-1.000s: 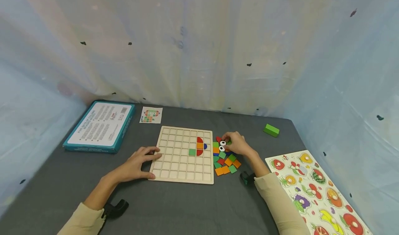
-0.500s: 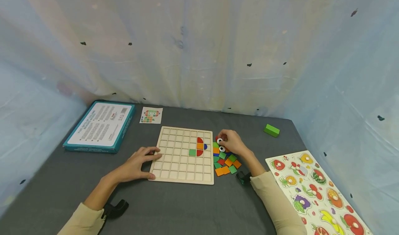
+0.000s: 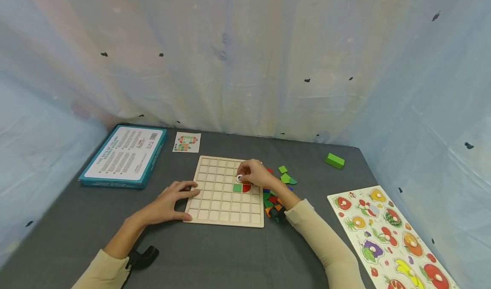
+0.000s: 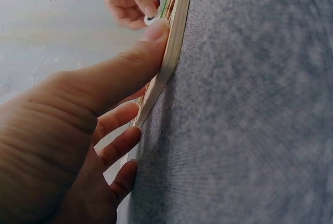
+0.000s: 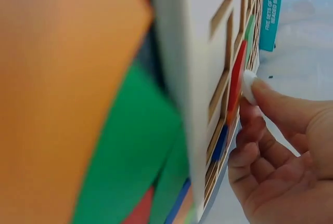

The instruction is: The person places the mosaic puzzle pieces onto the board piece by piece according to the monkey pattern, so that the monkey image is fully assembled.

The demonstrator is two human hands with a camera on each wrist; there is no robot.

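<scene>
My right hand (image 3: 256, 174) pinches a white round eye tile (image 3: 239, 178) between thumb and fingertips, over the wooden grid board (image 3: 215, 203). The eye tile sits just above a green square tile (image 3: 238, 188) in the head view. A red rounded tile (image 3: 246, 188) lies in the grid beside the green one. The right wrist view also shows a blue piece (image 5: 219, 143) in the grid; my right hand hides it in the head view. My left hand (image 3: 168, 201) rests on the board's left edge, thumb and fingers spread and touching it.
Loose coloured tiles (image 3: 285, 178) lie right of the board, partly covered by my right forearm. A pattern card (image 3: 186, 142) and a teal box (image 3: 122, 154) are behind, to the left. A green block (image 3: 334, 160) and a fruit puzzle board (image 3: 377, 225) are at right.
My right hand has picked an eye tile from the loose pile and carried it left over the board. My left hand has stayed at the board's edge.
</scene>
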